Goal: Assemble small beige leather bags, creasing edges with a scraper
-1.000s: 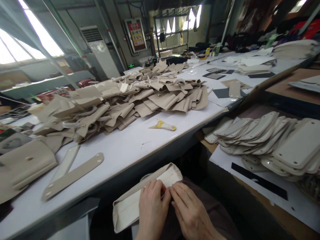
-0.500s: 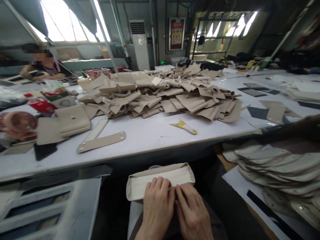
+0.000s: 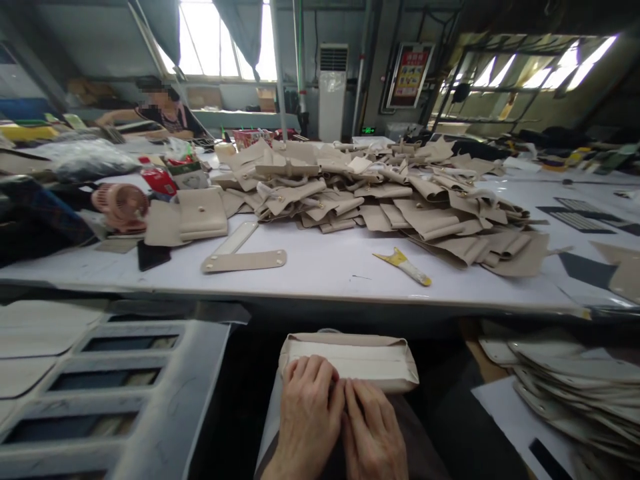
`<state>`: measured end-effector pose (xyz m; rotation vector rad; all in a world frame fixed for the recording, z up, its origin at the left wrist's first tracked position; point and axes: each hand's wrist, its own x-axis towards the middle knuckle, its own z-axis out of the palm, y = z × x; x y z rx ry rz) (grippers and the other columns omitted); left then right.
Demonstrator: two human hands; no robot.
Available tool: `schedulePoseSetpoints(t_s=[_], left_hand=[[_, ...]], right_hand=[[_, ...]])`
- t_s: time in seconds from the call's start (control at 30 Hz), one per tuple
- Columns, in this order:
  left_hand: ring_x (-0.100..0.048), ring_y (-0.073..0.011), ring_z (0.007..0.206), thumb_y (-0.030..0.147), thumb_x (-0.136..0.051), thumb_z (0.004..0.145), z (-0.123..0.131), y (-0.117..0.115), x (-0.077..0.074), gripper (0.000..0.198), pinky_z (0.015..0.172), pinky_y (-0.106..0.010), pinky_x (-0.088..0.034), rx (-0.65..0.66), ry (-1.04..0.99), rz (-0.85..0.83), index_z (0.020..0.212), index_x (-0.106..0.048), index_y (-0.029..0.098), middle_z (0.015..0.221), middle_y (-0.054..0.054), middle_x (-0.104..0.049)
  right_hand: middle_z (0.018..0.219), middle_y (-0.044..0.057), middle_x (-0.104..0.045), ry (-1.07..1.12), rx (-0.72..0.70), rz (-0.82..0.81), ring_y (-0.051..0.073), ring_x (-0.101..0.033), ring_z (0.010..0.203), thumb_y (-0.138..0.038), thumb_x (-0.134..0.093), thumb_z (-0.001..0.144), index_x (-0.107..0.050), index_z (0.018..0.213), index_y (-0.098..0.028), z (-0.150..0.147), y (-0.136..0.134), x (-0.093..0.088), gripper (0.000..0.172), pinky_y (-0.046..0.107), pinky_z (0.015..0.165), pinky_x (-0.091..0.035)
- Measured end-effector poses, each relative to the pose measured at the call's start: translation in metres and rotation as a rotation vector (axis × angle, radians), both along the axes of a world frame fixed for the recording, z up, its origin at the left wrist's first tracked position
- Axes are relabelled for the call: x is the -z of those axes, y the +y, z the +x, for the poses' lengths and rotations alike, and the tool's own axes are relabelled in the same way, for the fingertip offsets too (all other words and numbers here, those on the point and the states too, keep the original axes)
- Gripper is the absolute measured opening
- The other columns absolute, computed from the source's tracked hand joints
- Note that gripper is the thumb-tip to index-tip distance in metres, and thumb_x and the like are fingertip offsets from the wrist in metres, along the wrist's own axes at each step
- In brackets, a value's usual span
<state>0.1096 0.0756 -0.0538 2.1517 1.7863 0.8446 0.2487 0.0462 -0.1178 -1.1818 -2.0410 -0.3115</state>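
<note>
In front of my lap is a boxy beige leather bag piece, its long white panel facing up with beige edges folded around it. My left hand is closed on its near edge, left of the middle, fingertips lying over the white panel. Close beside it, my right hand pinches the same near edge, thumb and fingers pressed together. Both thumbs and the fold between the hands are mostly hidden. The piece is tilted, its far side resting near a white support.
A white table spans the front, bearing a heap of beige leather pieces, a yellow-tipped tool, a beige strap and a pink fan. A slatted rack stands left; stacked panels lie right. A person sits far left.
My view has turned left, so the table things appear farther right. The bag piece has levelled slightly, and my left hand lies nearer its left end. Both hands keep hold of it.
</note>
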Motion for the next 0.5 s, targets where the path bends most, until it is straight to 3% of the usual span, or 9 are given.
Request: schedulePoseSetpoints(t_s=[0.1, 0.17, 0.27, 0.33, 0.4, 0.43, 0.5], left_hand=[[-0.056, -0.0216, 0.086, 0.014, -0.055, 0.087, -0.012, -0.003, 0.001, 0.011, 0.093, -0.045, -0.038, -0.029, -0.062, 0.025, 0.078, -0.056, 0.021, 0.083, -0.001, -0.061], [-0.057, -0.0222, 0.098, 0.016, -0.057, 0.087, -0.023, -0.006, 0.006, 0.007, 0.106, -0.05, -0.031, -0.039, -0.142, 0.088, 0.087, -0.06, 0.022, 0.095, -0.002, -0.063], [-0.05, -0.0234, 0.121, 0.028, -0.059, 0.09, -0.04, -0.013, 0.027, 0.021, 0.116, -0.049, -0.023, -0.234, -0.499, 0.117, 0.11, -0.059, 0.026, 0.123, -0.004, -0.059], [-0.045, -0.0222, 0.129, 0.042, -0.057, 0.092, -0.047, -0.018, 0.05, 0.03, 0.115, -0.043, -0.027, -0.533, -0.994, -0.09, 0.118, -0.054, 0.027, 0.132, -0.005, -0.054], [-0.048, -0.024, 0.129, 0.051, -0.049, 0.094, -0.047, -0.021, 0.077, 0.037, 0.112, -0.041, -0.034, -0.792, -1.502, -0.441, 0.114, -0.054, 0.021, 0.129, -0.01, -0.056], [-0.053, -0.027, 0.125, 0.054, -0.044, 0.094, -0.043, -0.021, 0.09, 0.041, 0.108, -0.042, -0.039, -0.845, -1.671, -0.596, 0.109, -0.056, 0.017, 0.124, -0.015, -0.059], [-0.063, -0.0317, 0.112, 0.053, -0.038, 0.095, -0.03, -0.017, 0.112, 0.046, 0.098, -0.044, -0.049, -0.823, -1.864, -0.756, 0.098, -0.059, 0.012, 0.109, -0.022, -0.065]], right_hand=[[0.119, 0.016, -0.067, -0.023, -0.038, -0.008, 0.029, -0.059, 0.114, -0.014, -0.054, 0.089, -0.058, 0.131, -0.007, -0.006, 0.001, 0.004, 0.042, 0.04, 0.091, -0.054], [0.121, 0.015, -0.066, -0.021, -0.039, -0.021, 0.029, -0.059, 0.114, -0.016, -0.055, 0.09, -0.056, 0.134, -0.008, -0.011, 0.002, 0.004, 0.044, 0.041, 0.091, -0.053], [0.122, 0.014, -0.065, -0.001, -0.042, -0.028, 0.03, -0.058, 0.113, -0.02, -0.055, 0.092, -0.053, 0.138, -0.009, -0.019, 0.003, 0.001, 0.047, 0.042, 0.091, -0.05], [0.121, 0.014, -0.065, 0.023, -0.047, -0.03, 0.03, -0.058, 0.111, -0.019, -0.054, 0.093, -0.051, 0.14, -0.01, -0.023, 0.004, -0.002, 0.048, 0.043, 0.091, -0.047], [0.121, 0.013, -0.065, 0.028, -0.057, -0.033, 0.03, -0.057, 0.111, -0.018, -0.053, 0.093, -0.05, 0.142, -0.011, -0.025, 0.004, -0.004, 0.049, 0.044, 0.092, -0.045], [0.121, 0.013, -0.065, 0.018, -0.063, -0.03, 0.031, -0.057, 0.111, -0.018, -0.053, 0.093, -0.049, 0.143, -0.012, -0.026, 0.005, -0.004, 0.051, 0.044, 0.093, -0.043], [0.123, 0.012, -0.065, -0.024, -0.08, -0.017, 0.031, -0.056, 0.111, -0.02, -0.053, 0.093, -0.045, 0.146, -0.013, -0.024, 0.006, -0.002, 0.054, 0.045, 0.094, -0.042]])
